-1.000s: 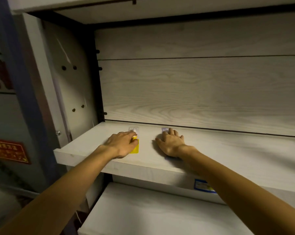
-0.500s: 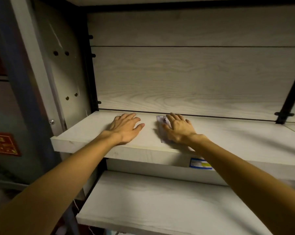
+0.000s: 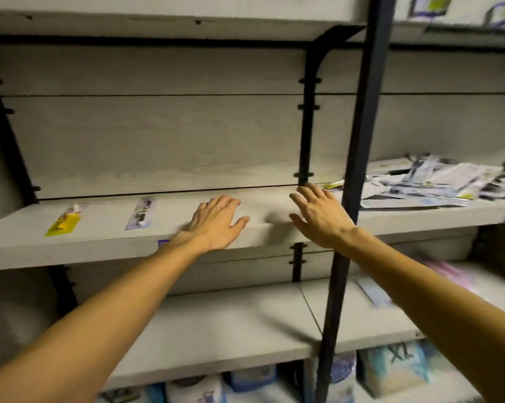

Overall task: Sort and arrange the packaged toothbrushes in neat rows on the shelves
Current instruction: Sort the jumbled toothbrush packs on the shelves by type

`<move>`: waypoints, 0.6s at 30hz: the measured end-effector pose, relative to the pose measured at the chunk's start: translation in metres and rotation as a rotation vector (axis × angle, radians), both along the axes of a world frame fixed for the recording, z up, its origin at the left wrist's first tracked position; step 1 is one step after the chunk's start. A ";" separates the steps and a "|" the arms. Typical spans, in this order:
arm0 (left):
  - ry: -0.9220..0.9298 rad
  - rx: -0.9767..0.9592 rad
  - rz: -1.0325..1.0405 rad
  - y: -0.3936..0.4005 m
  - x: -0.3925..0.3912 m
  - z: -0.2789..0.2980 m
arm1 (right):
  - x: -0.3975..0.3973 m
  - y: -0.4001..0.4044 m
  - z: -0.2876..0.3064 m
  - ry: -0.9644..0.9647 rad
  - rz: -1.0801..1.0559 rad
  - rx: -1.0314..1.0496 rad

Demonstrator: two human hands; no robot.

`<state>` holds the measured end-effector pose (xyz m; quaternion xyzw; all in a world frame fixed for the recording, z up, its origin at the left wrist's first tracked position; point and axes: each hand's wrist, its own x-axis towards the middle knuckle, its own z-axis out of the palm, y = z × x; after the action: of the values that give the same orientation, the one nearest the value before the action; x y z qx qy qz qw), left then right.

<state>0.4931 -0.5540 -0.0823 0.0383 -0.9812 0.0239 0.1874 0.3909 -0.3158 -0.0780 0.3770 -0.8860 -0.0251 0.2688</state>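
On the pale shelf (image 3: 106,242), two toothbrush packs (image 3: 63,221) lie spaced as a row's start, while the empty, spread left hand (image 3: 216,225) and right hand (image 3: 321,218) reach right toward the unsorted pile (image 3: 428,181), likely for more.

Yellow pkg (image 3: 63,221), purple pkg (image 3: 141,213)

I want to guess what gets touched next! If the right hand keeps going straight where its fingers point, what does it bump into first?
Probably the black bracket at the back panel, though depth is unclear.

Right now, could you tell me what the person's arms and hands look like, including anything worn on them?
Both forearms are bare, with no sleeves showing. The left hand and right hand wear no gloves; no rings, watch or bracelet are visible.
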 end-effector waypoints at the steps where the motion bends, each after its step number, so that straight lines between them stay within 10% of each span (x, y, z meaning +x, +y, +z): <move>1: -0.021 -0.044 -0.029 0.024 -0.004 -0.002 | 0.003 0.025 0.002 0.004 0.007 -0.016; 18: -0.012 -0.208 -0.460 0.301 -0.132 0.023 | -0.070 0.293 0.003 -0.171 -0.236 -0.170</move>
<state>0.3607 -0.2528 -0.0590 -0.2054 -0.9575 0.0818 0.1853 0.3206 -0.0230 -0.0754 0.2472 -0.9426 0.0507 0.2186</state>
